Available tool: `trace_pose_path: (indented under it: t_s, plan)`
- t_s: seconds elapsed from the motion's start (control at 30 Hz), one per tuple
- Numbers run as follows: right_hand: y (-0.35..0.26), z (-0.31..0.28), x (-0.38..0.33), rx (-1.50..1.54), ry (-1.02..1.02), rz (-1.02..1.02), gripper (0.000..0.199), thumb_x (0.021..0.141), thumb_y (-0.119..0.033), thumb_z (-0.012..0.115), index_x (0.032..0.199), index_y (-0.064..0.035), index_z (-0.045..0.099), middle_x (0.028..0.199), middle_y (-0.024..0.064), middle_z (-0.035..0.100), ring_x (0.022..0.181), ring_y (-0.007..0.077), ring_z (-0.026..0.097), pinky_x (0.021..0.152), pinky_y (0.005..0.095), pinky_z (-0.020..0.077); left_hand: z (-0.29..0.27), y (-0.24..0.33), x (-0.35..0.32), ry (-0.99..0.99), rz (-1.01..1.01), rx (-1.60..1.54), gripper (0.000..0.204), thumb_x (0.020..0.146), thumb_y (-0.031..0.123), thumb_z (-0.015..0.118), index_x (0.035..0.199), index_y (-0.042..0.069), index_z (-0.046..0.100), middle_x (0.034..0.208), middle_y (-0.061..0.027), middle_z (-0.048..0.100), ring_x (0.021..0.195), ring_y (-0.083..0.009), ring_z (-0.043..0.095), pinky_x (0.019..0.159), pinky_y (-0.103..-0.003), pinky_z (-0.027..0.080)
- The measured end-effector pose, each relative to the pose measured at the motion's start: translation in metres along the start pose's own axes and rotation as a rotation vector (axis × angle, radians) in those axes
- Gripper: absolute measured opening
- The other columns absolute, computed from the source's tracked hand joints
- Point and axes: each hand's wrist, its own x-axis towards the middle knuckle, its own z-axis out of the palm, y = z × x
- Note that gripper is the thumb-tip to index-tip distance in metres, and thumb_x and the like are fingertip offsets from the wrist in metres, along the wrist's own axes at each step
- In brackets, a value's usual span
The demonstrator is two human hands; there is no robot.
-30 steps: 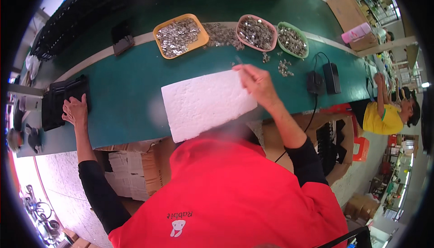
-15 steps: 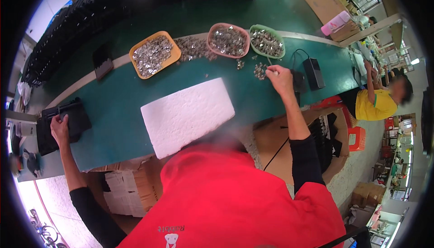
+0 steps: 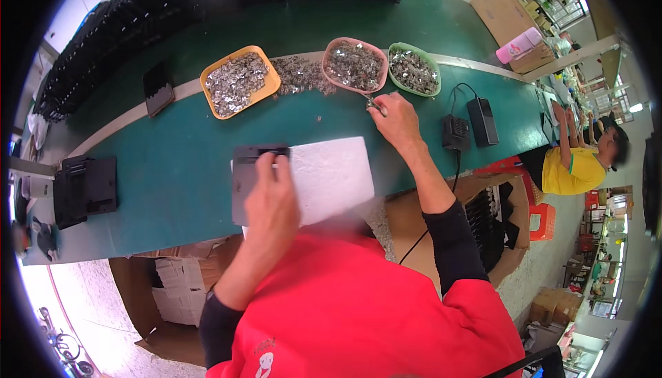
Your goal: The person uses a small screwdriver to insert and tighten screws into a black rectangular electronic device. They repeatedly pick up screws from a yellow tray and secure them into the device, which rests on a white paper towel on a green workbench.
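Observation:
My left hand (image 3: 272, 199) is closed on the upper edge of a flat black plastic part (image 3: 248, 181), which lies over the left end of a white foam block (image 3: 334, 174). The fingers hide some of the part. To the right, my right hand (image 3: 400, 124) pinches a thin metal tool (image 3: 376, 106) just below the pink tray (image 3: 336, 84). The hand hides most of that tool, and its exact kind cannot be made out. Small shiny metal pieces fill the pink tray, a yellow tray (image 3: 267, 90) and a green tray (image 3: 436, 67).
Loose metal pieces (image 3: 303, 76) lie between the yellow and pink trays. More black parts (image 3: 86, 188) rest at the table's left end, and long stacks line the back. A phone-like black object (image 3: 159, 95), a black power adapter (image 3: 483, 121) and a pink bottle (image 3: 518, 45) stand around. A person in yellow (image 3: 572, 169) sits right.
My left hand has moved right from the table's left end, bringing a black part onto the foam block. My right hand has shifted left, from below the green tray to below the pink one.

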Motion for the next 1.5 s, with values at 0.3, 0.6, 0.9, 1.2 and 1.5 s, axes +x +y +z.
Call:
trace_pose_path:
  t_s: [0.3,0.6,0.9,1.2,1.5]
  plan:
    - [0.019,-0.016,-0.001,0.319,-0.043,0.078,0.018,0.08,-0.019,0.071,0.087,-0.002,0.069,0.083,0.0135,0.07,0.073,0.0281,0.067,0.068,0.0373,0.0515,0.014,0.004,-0.003,-0.217,0.324,-0.125,0.07,0.07,0.019,0.078,0.131,0.002,0.048,0.144,-0.0249,0.032,0.127,-0.0423,0.042,0.1,-0.048,0.041]
    - [0.006,-0.033,-0.012,0.344,-0.209,0.252,0.018,0.08,-0.018,0.071,0.084,-0.0007,0.067,0.066,0.0084,0.065,0.048,0.0126,0.059,0.046,0.0279,0.0472,0.021,-0.023,-0.022,-0.3,0.463,0.191,0.076,0.064,0.021,0.077,0.134,0.009,0.05,0.155,-0.0231,0.019,0.144,-0.0416,0.017,0.112,-0.06,0.016]
    - [-0.023,-0.025,-0.016,0.805,-0.269,0.319,0.011,0.081,-0.011,0.072,0.084,-0.0018,0.066,0.063,-0.0023,0.057,0.048,0.0038,0.049,0.041,0.0202,0.0357,0.018,-0.01,-0.017,-0.228,0.29,0.005,0.059,0.068,0.016,0.077,0.123,0.006,0.056,0.148,-0.025,0.029,0.138,-0.0459,0.025,0.107,-0.059,0.025]
    - [-0.057,-0.036,-0.032,0.823,-0.333,0.079,0.009,0.082,-0.007,0.071,0.089,-0.0018,0.068,0.06,-0.0084,0.047,0.056,0.0002,0.039,0.049,0.0199,0.0316,0.037,0.016,0.048,-0.172,-0.166,-0.947,0.024,0.089,0.014,0.066,0.103,-0.006,0.063,0.084,-0.0067,0.068,0.068,-0.011,0.064,0.055,-0.026,0.051]
    - [-0.072,-0.04,-0.039,0.697,-0.322,-0.047,0.009,0.083,-0.004,0.071,0.09,-0.0015,0.067,0.06,-0.0105,0.042,0.057,0.0001,0.034,0.052,0.0186,0.029,0.045,0.017,0.059,-0.302,-0.408,-1.249,0.021,0.09,0.018,0.065,0.094,-0.002,0.063,0.08,-0.0046,0.065,0.067,-0.0099,0.061,0.053,-0.024,0.049]
